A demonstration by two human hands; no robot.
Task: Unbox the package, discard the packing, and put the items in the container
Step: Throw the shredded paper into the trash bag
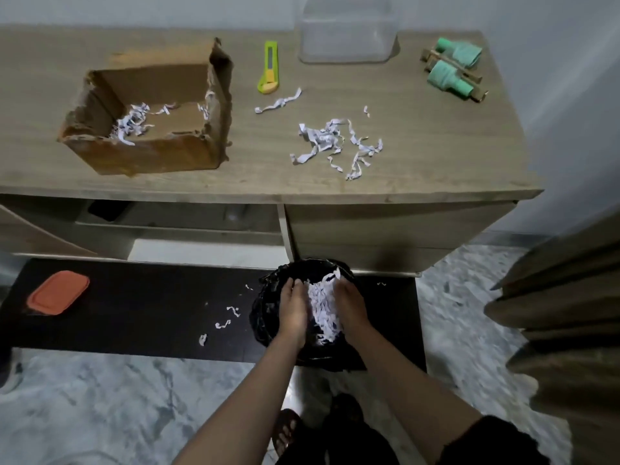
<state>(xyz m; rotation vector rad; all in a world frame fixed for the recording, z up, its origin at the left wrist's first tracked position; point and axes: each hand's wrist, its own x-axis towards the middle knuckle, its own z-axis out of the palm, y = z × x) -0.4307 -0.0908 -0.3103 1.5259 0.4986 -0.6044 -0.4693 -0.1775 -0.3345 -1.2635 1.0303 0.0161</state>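
Both hands are down low, below the front edge of the worktop, pressing a wad of shredded paper between them over the mouth of a black bin bag. The left hand cups the wad from one side and the right hand from the other, fingers curved round the paper; how tightly they grip is hard to tell, since the fingertips are buried in the strips. The wad's long axis runs away from the person, tall and narrow between the palms, directly above the bag's opening, so the drop calls only for parting the hands.

More packing remains above and ahead of the hands. A loose scatter of strips lies on the worktop almost straight up from the bag, slightly nearer the right hand. The torn cardboard box sits well to the left, with another clump of strips inside it. A few stray bits lie on the dark floor mat just beside the bag.

The unpacked items, two green-wrapped pieces, rest at the far right corner of the worktop, near the clear container but not in it. A yellow-green box cutter lies between box and container. An orange lid sits on the mat, well apart to the left. Nothing blocks the reach back up except the worktop edge itself.
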